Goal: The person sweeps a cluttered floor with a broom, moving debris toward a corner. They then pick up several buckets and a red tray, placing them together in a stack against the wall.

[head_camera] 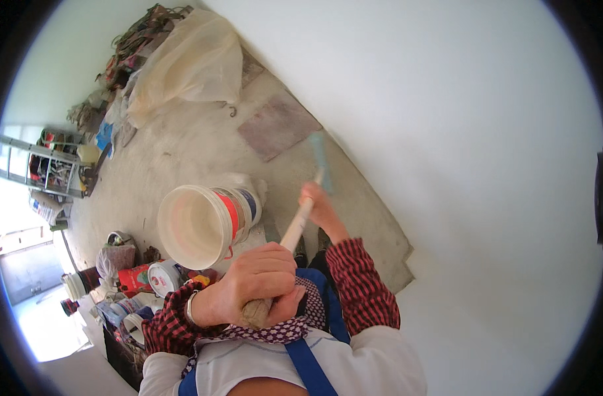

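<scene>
A long pale wooden handle slants away from my chest toward the floor. My left hand, with a bracelet at the wrist, is closed around its near end, and the worn butt sticks out below the fist. Farther down the shaft, my right hand grips it. Beyond that hand shows a blurred pale teal head, low by the concrete floor close to the wall; I cannot tell what kind of tool it is. Left of the handle stands a white plastic bucket with a red band, its mouth facing up and its inside bare.
A white wall runs along the right. A reddish-brown sheet lies on the floor. Plastic sheeting covers part of a heap at the back. An aluminium ladder leans at left; tubs and bags, including a lidded bucket, crowd the lower left.
</scene>
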`<state>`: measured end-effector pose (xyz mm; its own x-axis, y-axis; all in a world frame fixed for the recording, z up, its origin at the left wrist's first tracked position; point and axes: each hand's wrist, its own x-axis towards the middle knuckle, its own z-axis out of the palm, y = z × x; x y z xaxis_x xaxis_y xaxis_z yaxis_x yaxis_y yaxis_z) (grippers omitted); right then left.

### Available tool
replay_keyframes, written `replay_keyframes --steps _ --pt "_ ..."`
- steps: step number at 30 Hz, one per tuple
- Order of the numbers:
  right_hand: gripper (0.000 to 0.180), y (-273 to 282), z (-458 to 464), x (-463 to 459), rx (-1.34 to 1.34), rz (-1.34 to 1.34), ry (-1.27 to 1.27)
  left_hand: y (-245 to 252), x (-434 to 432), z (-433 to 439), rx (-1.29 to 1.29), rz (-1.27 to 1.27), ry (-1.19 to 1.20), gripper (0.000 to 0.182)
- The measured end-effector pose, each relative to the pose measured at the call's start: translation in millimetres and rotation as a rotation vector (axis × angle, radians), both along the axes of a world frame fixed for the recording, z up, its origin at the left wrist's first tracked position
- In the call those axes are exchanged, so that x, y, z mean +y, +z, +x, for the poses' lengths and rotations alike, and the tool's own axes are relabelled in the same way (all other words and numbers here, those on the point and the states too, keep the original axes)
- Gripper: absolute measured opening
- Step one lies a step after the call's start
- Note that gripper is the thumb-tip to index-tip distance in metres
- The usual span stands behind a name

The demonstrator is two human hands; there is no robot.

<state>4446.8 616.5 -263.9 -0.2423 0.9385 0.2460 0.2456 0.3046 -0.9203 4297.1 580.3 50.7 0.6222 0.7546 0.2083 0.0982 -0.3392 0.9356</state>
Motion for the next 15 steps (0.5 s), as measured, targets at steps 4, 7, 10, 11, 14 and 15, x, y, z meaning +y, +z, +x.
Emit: replay_keyframes --steps 4,7,10,11,14,15 --pt "0.019 -40.9 34.3 -21.6 -0.237 -0.055 -0.151 -30.9 6.9 -15.1 -0.071 -0.254 0.065 0.016" --pt "0.020 -68.7 4.0 -18.8 -0.264 0.032 -0.084 -52.6 0.8 -29.4 0.057 -0.448 0.244 0.012" --pt "0.020 -84.3 -63.1 -12.6 -0.098 -0.015 -0.015 -49.6 -7.8 -36.9 0.131 -0.306 0.277 0.009" --pt "0.020 -85.4 -80.4 -3.1 -0.063 0.057 -0.007 -50.5 -3.6 -36.3 0.137 -0.234 0.256 0.010" --pt "0.019 -68.8 -98.7 13.3 0.058 0.058 0.111 -29.8 2.1 -21.2 0.203 -0.159 0.300 0.013" --pt "0.018 -63.7 -99.5 19.6 0.092 0.025 0.172 -22.8 2.7 -13.3 0.170 -0.115 0.341 0.015"
